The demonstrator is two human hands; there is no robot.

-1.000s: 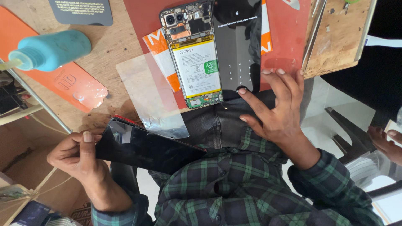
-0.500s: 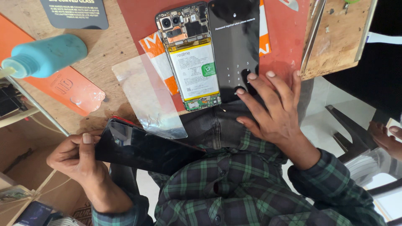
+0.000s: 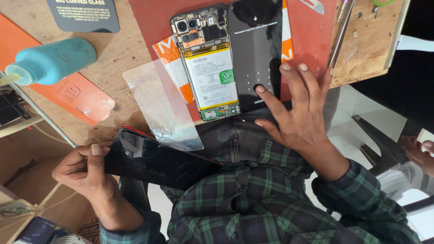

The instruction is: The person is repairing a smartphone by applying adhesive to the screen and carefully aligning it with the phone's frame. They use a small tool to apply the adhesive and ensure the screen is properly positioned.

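My left hand (image 3: 83, 169) grips the end of a flat black glossy panel (image 3: 162, 160), held low over my lap. My right hand (image 3: 296, 110) is spread over the table edge, its index fingertip touching the lower part of a lit black phone screen (image 3: 254, 49). Beside the screen lies an opened phone body (image 3: 208, 63) with battery and circuit boards showing. Both rest on a red mat (image 3: 153, 22). A clear plastic film (image 3: 158, 104) lies curled at the table's near edge.
A teal squeeze bottle (image 3: 52, 61) lies at the left on the wooden table (image 3: 122, 49), above an orange card (image 3: 74, 95). A dark printed card (image 3: 83, 16) sits at the top. A wooden board (image 3: 368, 40) is at the right. Another person's hand (image 3: 418, 153) shows at far right.
My right hand has moved up from the table edge onto the phone screen, and its fingertip now touches the screen. The left hand has kept hold of the black panel.
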